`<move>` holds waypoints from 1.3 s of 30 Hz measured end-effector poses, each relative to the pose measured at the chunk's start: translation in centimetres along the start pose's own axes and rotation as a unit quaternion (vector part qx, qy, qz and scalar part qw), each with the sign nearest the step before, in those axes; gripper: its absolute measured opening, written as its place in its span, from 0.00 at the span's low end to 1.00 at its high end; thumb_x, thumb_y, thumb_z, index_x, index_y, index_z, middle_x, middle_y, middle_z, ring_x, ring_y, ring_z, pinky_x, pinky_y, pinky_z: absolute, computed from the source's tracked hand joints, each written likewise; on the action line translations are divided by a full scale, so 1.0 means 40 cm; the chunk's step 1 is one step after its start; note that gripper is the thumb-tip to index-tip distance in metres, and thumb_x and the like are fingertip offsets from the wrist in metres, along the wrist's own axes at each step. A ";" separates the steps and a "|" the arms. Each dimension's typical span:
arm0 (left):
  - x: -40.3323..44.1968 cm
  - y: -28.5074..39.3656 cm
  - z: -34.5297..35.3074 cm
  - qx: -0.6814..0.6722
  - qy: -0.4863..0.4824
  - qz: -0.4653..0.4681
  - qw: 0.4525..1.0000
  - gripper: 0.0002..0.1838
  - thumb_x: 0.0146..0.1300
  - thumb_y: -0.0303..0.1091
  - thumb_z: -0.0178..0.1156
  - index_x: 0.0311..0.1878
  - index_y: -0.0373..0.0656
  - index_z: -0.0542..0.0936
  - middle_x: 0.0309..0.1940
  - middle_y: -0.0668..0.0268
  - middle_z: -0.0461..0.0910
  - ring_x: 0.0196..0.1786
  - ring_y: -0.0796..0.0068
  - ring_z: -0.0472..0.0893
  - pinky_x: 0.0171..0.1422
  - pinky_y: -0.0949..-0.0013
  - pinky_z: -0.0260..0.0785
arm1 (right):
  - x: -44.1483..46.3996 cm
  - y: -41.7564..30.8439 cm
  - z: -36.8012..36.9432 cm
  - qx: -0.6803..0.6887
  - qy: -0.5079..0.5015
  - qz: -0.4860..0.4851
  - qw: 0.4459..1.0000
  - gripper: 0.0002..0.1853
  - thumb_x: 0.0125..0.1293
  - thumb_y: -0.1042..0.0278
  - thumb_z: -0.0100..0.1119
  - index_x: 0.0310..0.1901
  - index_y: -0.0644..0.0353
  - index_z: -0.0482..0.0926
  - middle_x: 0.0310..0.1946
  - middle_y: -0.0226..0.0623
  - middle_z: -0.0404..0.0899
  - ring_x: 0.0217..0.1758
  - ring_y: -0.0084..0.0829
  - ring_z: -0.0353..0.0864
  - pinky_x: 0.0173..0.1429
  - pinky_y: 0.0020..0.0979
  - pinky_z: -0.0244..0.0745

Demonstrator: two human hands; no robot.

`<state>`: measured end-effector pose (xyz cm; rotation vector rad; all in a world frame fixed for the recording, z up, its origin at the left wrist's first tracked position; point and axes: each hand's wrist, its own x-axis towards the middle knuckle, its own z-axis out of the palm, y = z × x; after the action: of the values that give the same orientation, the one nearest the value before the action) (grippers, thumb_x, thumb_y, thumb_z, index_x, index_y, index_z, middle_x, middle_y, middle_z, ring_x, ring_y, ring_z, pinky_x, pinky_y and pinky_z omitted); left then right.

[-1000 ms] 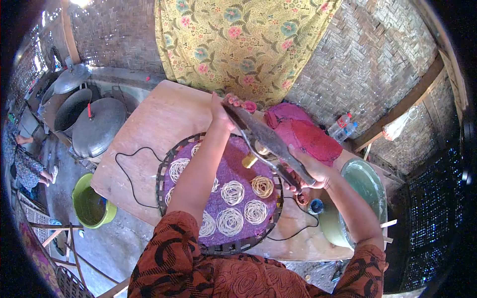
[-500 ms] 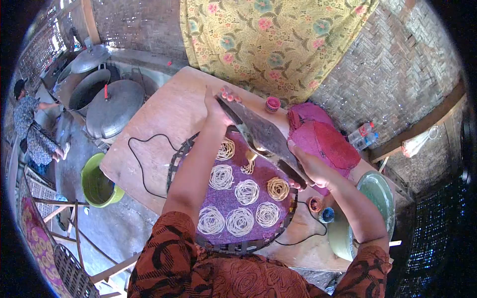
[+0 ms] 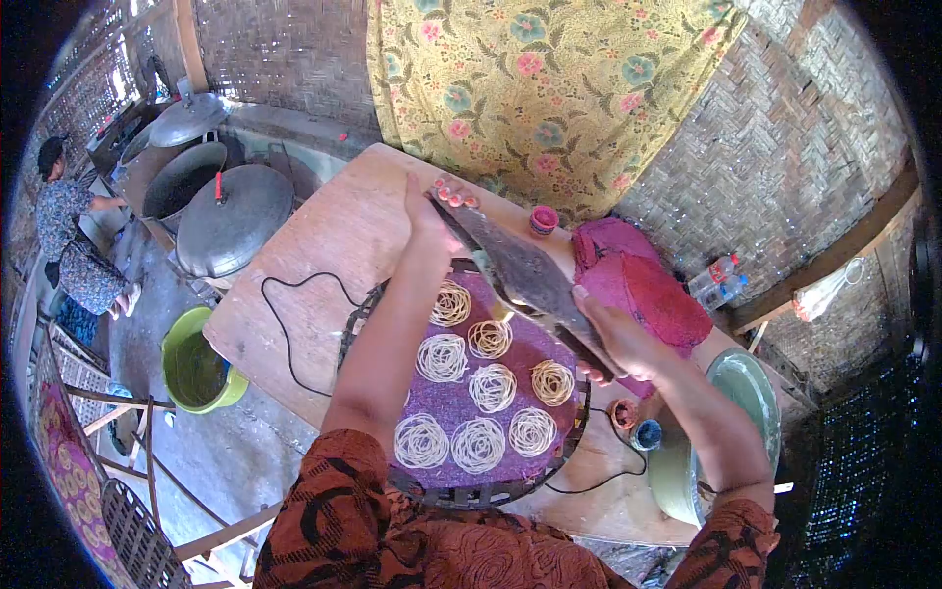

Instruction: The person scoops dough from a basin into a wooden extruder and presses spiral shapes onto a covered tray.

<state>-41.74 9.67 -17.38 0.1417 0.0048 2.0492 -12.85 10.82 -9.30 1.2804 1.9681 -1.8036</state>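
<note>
The grip was clamped — left hand [image 3: 439, 211] and right hand [image 3: 620, 339] on opposite ends of the dark press [image 3: 527, 272], above the tray [image 3: 461, 495]; even squeezing seemed best for tidy coils [image 3: 478, 446].

Woven walls [image 3: 805, 128] rise above grey floor [image 3: 147, 314].

Daylight pricks the woven wall [image 3: 120, 74] at ten o'clock; the worktop [image 3: 304, 236] looks softly bright, four o'clock dim; edges bow into black.

A lime-green tub [image 3: 235, 387] stands near a large lidded pot [image 3: 237, 228].
</note>
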 end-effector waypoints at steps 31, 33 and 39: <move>0.066 -0.211 -0.087 0.019 0.099 -0.038 0.994 0.32 0.63 0.69 0.30 0.20 0.51 0.63 0.10 0.75 0.58 0.15 0.76 0.61 0.27 0.71 0.60 | -0.009 0.094 -0.126 0.057 0.004 0.094 0.994 0.38 0.67 0.30 0.24 0.36 0.62 0.72 0.15 0.31 0.67 0.13 0.24 0.62 0.15 0.26 0.58; 0.080 -0.232 -0.117 -0.001 0.129 -0.060 0.990 0.32 0.63 0.69 0.29 0.20 0.51 0.63 0.10 0.75 0.59 0.14 0.77 0.61 0.26 0.71 0.60 | 0.017 0.121 -0.139 0.053 0.016 0.090 0.994 0.38 0.66 0.29 0.25 0.34 0.61 0.73 0.15 0.31 0.67 0.12 0.23 0.63 0.15 0.27 0.58; 0.071 -0.189 -0.022 0.032 0.095 -0.052 0.994 0.31 0.64 0.67 0.27 0.19 0.52 0.62 0.10 0.76 0.59 0.14 0.78 0.61 0.24 0.72 0.57 | -0.005 0.099 -0.106 0.033 0.058 0.044 0.997 0.38 0.65 0.28 0.27 0.27 0.60 0.73 0.12 0.31 0.67 0.10 0.24 0.64 0.13 0.29 0.60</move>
<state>-36.44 15.73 -18.47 -0.0138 0.1917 1.9523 -8.32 14.05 -10.98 1.5010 1.8905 -1.8044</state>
